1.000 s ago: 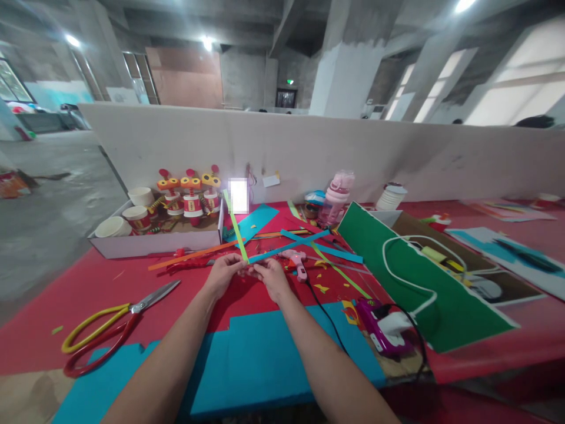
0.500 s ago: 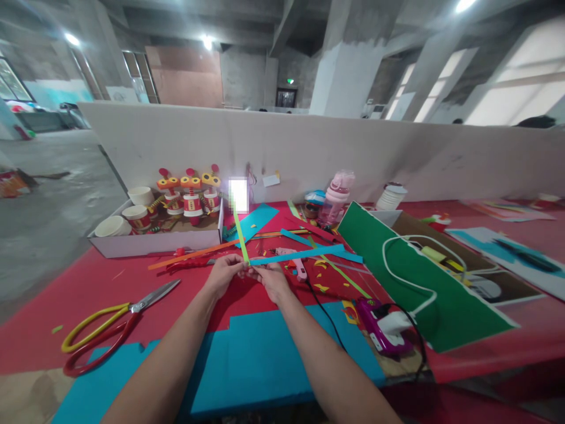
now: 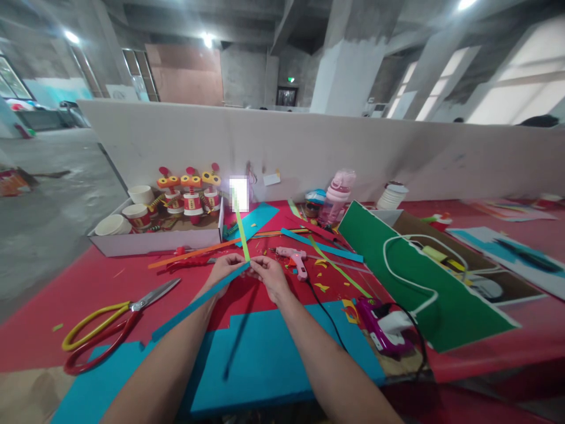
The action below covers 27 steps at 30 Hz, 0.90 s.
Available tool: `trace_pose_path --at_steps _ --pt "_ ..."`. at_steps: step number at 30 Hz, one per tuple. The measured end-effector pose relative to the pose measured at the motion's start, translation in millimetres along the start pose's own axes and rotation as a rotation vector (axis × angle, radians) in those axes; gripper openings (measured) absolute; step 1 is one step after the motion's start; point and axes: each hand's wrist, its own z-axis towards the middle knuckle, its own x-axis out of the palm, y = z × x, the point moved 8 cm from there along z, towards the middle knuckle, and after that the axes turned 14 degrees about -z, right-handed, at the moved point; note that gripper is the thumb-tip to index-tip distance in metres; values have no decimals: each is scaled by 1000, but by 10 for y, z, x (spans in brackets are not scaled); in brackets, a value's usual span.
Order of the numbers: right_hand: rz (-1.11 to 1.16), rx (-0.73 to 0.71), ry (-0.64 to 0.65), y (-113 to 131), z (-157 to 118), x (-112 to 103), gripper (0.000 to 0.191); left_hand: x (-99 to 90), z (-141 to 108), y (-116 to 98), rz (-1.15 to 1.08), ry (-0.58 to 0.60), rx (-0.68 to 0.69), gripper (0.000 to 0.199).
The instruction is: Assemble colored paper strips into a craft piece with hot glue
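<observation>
Left hand (image 3: 226, 273) and right hand (image 3: 270, 277) pinch the corner where blue strip (image 3: 200, 300) meets green strip (image 3: 242, 237), beyond the table's (image 3: 48, 300) near edge; ends overlapped, long tails seemingly left to fold

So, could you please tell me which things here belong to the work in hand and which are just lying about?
In the work:
light green strip
held blue strip, meeting it between the left hand and right hand

Apparently just lying about, untouched:
scissors
pink glue gun
pink bottle
purple power block
</observation>
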Motion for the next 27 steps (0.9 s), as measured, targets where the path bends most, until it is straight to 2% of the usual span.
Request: trace_pose_path --at_steps 8,16,22,27 --pt "-71 -21 -87 17 16 -76 28 97 -43 -58 -17 11 -11 24" --pt "-31 -92 -160 51 28 -131 28 228 -109 -59 2 106 -31 26" --pt "-61 -49 -91 52 13 -45 29 35 -63 -98 89 -53 62 22" --pt "-136 -73 -73 69 29 -65 29 23 -77 -143 228 -79 75 18"
